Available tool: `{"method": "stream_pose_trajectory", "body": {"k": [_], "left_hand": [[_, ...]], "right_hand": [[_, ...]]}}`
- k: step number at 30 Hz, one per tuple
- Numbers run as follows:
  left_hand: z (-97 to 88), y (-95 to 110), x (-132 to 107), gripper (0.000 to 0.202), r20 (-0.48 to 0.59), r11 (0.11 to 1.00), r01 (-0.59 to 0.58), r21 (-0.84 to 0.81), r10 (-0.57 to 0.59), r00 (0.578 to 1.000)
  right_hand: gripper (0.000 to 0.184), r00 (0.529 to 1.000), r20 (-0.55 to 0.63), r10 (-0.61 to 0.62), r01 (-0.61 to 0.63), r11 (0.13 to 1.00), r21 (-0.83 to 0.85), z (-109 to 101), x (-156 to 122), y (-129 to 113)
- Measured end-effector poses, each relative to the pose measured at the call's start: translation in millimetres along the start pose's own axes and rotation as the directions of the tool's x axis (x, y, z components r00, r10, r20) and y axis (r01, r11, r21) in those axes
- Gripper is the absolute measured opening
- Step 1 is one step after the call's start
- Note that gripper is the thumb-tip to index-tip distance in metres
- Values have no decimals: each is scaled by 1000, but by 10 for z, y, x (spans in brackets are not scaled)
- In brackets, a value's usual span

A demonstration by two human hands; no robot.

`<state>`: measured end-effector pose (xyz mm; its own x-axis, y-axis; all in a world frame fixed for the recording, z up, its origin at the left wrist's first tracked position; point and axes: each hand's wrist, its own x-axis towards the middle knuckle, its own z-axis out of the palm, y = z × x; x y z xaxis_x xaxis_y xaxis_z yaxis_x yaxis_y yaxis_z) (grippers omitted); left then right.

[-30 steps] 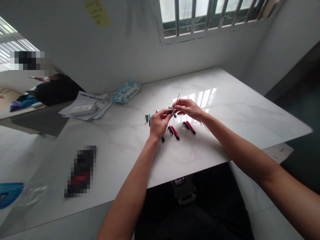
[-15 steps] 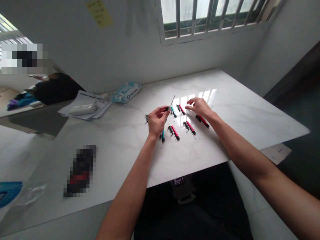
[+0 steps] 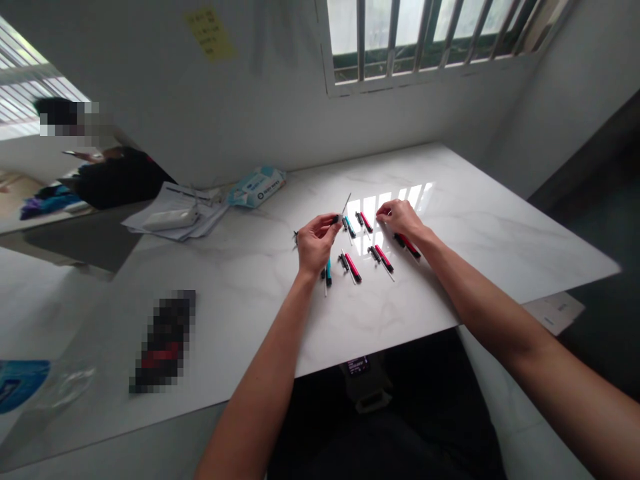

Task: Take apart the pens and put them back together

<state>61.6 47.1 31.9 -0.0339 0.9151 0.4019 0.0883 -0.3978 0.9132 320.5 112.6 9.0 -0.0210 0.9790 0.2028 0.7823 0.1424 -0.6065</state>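
My left hand (image 3: 316, 241) is closed in a pinch on a pen refill (image 3: 347, 204), a thin stick pointing up from a small black part at the fingertips. Below that wrist lies a teal pen barrel (image 3: 329, 272), partly covered by the hand. My right hand (image 3: 399, 217) rests low over the table, thumb and fingers together; whatever they pinch is too small to make out. Between the hands are a teal barrel (image 3: 351, 227) and a red barrel (image 3: 367, 222) with black parts beside them. Nearer me lie more red barrels (image 3: 353, 267) with refills alongside.
Left on the marble-look table (image 3: 240, 300) are a wipes pack (image 3: 257, 187), papers (image 3: 175, 230) and a blurred dark object (image 3: 163, 343). A clear plastic item with a blue label (image 3: 23, 385) sits at the far left. Another person (image 3: 120, 177) is beyond the partition.
My right hand has come down slightly, and its spread fingers have closed together near the table. My left hand keeps its pinch on the refill. The whole view has shifted a little.
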Motion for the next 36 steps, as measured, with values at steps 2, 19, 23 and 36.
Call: {"method": "stream_pose_trajectory", "body": {"k": [2,19,23,36], "left_hand": [[-6,2,2,39,-6,1000,-2,7,2,1000],[-2,71,-30,27,-4,989,-30,148,31,1000],[0,96,-47,22,7,975,-66,212,66,998],[-28,128,-73,15,51,913,-174,369,167,985]], "right_hand": [[19,1000,-26,12,-12,1000,7,-9,0,6],[21,995,-96,30,-34,999,-39,34,98,147],[15,994,-112,13,-21,997,-70,87,124,118],[20,993,-83,-80,91,986,137,-165,-8,-62]]}}
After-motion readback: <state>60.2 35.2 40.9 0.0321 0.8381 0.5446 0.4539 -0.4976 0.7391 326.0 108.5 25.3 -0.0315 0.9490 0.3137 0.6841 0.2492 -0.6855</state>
